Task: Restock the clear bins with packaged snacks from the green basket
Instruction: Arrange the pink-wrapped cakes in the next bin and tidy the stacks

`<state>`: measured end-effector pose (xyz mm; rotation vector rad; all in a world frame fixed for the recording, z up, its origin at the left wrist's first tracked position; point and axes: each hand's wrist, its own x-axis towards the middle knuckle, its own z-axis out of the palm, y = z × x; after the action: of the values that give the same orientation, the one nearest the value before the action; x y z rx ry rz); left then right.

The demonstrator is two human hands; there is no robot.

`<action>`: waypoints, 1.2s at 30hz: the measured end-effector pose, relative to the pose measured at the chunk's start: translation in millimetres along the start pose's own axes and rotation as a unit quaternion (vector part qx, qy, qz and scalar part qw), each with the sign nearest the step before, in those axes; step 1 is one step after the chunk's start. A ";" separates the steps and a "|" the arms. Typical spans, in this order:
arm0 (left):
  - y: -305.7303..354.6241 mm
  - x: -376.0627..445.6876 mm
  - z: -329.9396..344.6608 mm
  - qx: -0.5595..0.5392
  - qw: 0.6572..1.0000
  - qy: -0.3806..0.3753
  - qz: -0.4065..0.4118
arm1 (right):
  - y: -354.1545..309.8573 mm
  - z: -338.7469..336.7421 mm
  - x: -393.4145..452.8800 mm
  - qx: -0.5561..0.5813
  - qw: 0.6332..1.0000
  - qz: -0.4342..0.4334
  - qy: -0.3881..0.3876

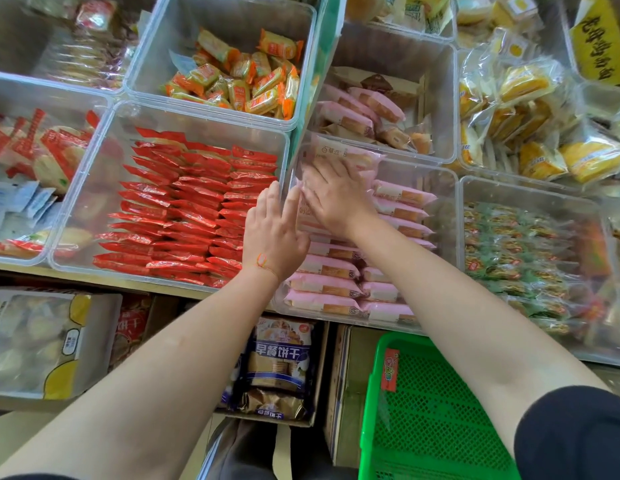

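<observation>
The pink snack packets point(331, 268) lie in tidy rows inside a clear bin point(443, 188) at the middle of the shelf, filling it from the near wall up toward the far end. The right hand point(336, 195) lies flat on the far packets, palm down, fingers straight and spread, pressing on the wrappers without curling round any of them; its forearm crosses over the bin's near right corner. The left hand point(275, 233) stands beside it at the bin's left wall, fingers straight and held together, their tips at the wall's top edge, the thumb side toward the packets; it holds nothing. A thin orange string point(263, 260) circles the left wrist. Both forearms are bare and reach forward and up from the lower corners of the view, and a dark sleeve point(575, 434) shows at the right upper arm. The green basket point(436, 420) sits below the shelf edge under the right arm, its mesh floor showing and a small red tag point(388, 370) at its left rim. To the left of the pink bin stands a bin of red packets point(184, 209), behind that a bin of orange packets point(239, 81), and to the right a bin of green packets point(519, 258). Below the shelf lies a blue biscuit bag point(277, 362) in a carton.
</observation>
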<state>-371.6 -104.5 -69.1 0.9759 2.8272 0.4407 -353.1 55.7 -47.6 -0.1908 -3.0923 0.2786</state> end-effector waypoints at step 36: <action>19.8 39.9 -4.4 0.030 0.967 0.048 0.247 | 23.1 28.7 -24.4 -0.103 0.987 0.119 0.033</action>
<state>-392.2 -66.1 -59.4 1.7242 2.6647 0.4593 -327.3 70.1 -80.5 -0.5640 -3.0278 -0.0425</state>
